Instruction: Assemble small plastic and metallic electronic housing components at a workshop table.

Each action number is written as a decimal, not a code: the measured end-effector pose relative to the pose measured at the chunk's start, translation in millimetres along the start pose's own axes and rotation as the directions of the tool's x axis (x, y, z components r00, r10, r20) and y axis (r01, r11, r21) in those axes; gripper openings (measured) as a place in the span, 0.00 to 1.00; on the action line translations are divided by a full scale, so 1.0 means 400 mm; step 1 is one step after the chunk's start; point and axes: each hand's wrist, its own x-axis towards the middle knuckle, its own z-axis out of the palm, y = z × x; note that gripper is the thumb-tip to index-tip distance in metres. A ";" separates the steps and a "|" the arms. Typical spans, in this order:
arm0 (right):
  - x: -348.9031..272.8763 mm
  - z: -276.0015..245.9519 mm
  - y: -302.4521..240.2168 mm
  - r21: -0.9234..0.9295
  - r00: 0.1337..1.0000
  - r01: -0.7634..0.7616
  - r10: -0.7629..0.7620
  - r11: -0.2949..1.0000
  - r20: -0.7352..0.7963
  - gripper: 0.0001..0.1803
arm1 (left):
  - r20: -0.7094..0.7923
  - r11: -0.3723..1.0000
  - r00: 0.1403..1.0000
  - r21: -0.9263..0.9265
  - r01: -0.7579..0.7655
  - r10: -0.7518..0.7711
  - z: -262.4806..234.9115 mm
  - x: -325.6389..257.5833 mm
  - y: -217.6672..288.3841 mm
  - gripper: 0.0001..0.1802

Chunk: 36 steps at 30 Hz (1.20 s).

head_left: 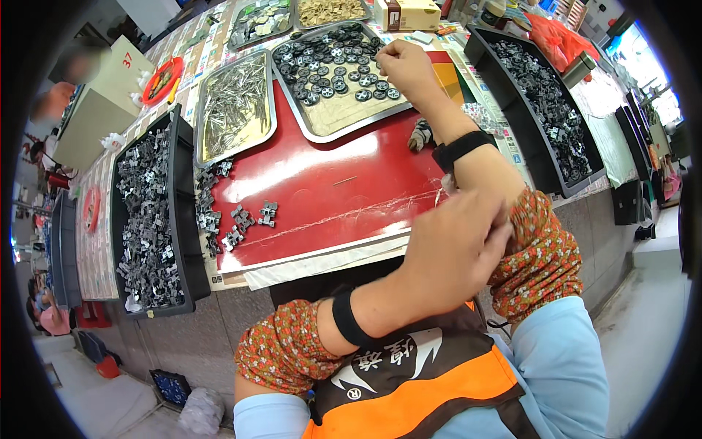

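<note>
My right hand (401, 64) reaches to the right edge of a metal tray of small black toy wheels (340, 72) with silver star-shaped hubs. Its fingers are pinched together, and whatever is between them is too small to tell. Close to my body, my left hand (462, 235) is curled and slightly blurred, in front of my right forearm. What it holds, if anything, is hidden. A thin metal pin (344, 181) lies on the red mat (314, 197). Several grey plastic chassis-like parts (245, 217) are scattered at the mat's left side.
Left of the wheels stands a tray of metal pins (235, 102). Deep black bins flank the mat: grey parts fill the left bin (183, 197), dark and silvery parts the right bin (482, 51). A cardboard box (407, 14) and a red plastic bag (557, 38) are at the back.
</note>
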 end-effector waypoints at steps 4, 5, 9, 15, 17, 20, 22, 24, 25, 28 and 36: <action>-0.067 0.037 -0.077 -0.425 0.960 0.270 -0.210 0.864 0.183 0.10 | -0.206 0.994 0.977 0.083 0.065 -0.046 -0.030 0.060 -0.063 0.07; -0.079 0.031 -0.100 -0.502 0.948 0.286 -0.164 0.816 0.273 0.10 | -0.211 0.992 0.971 0.025 0.120 -0.112 -0.037 0.066 -0.093 0.07; -0.086 0.022 -0.103 -0.560 0.888 0.452 -0.290 0.695 0.357 0.10 | -0.210 0.976 0.954 -0.061 0.207 -0.216 -0.060 0.035 -0.166 0.07; -0.075 -0.008 -0.118 0.863 0.816 -0.504 0.349 0.040 0.461 0.06 | -0.226 0.983 0.974 0.174 0.064 -0.023 -0.047 -0.052 -0.127 0.09; -0.056 -0.053 -0.094 0.906 0.841 -0.408 0.339 -0.114 0.422 0.06 | -0.201 0.974 0.979 0.225 0.008 0.038 -0.033 -0.076 -0.128 0.10; -0.064 -0.075 -0.111 0.945 0.893 -0.289 0.312 -0.154 0.324 0.05 | -0.162 0.967 0.985 0.255 -0.019 0.061 -0.036 -0.096 -0.132 0.13; -0.078 -0.064 -0.123 0.957 0.923 -0.236 0.270 -0.167 0.275 0.05 | -0.165 0.962 0.984 0.271 -0.013 0.059 -0.046 -0.089 -0.130 0.14; -0.088 -0.028 -0.133 0.866 0.874 -0.470 0.225 0.171 0.430 0.06 | -0.145 0.943 0.986 0.333 -0.032 0.085 -0.048 -0.072 -0.105 0.15; -0.112 -0.008 -0.155 0.735 0.880 -0.475 0.276 0.485 0.387 0.07 | -0.129 0.918 0.986 0.393 -0.047 0.106 -0.049 -0.068 -0.086 0.16; -0.124 0.013 -0.120 -0.139 0.976 0.219 -0.214 0.966 0.051 0.11 | -0.132 0.900 0.982 0.432 -0.065 0.134 -0.012 -0.044 -0.057 0.18; -0.191 0.044 -0.117 -0.545 0.660 0.735 -0.610 0.404 0.438 0.08 | -0.054 0.798 0.990 0.598 -0.074 0.132 -0.018 -0.024 -0.061 0.16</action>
